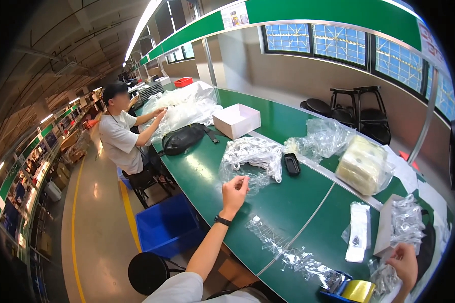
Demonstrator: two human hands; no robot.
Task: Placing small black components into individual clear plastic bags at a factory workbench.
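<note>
My left hand [235, 191] reaches out over the green workbench [288, 202] and pinches the near edge of a clear plastic bag of white parts [252, 156]. A black wristband sits on that wrist. Low at the right, my right hand [404, 265] is closed on crinkled clear plastic bags [387, 278] beside a piece of brown card [384, 224]. A strip of clear plastic [283, 250] lies on the bench between my hands.
A small black part [291, 163], a white open box [236, 120], a black bag [182, 139], a bagged stack of pale-yellow sheets [361, 164], a flat white packet [359, 232] and a yellow tape roll [358, 291] lie on the bench. A seated person [121, 136] handles plastic bags at the far left. A blue bin [169, 224] and black stool [149, 272] stand below.
</note>
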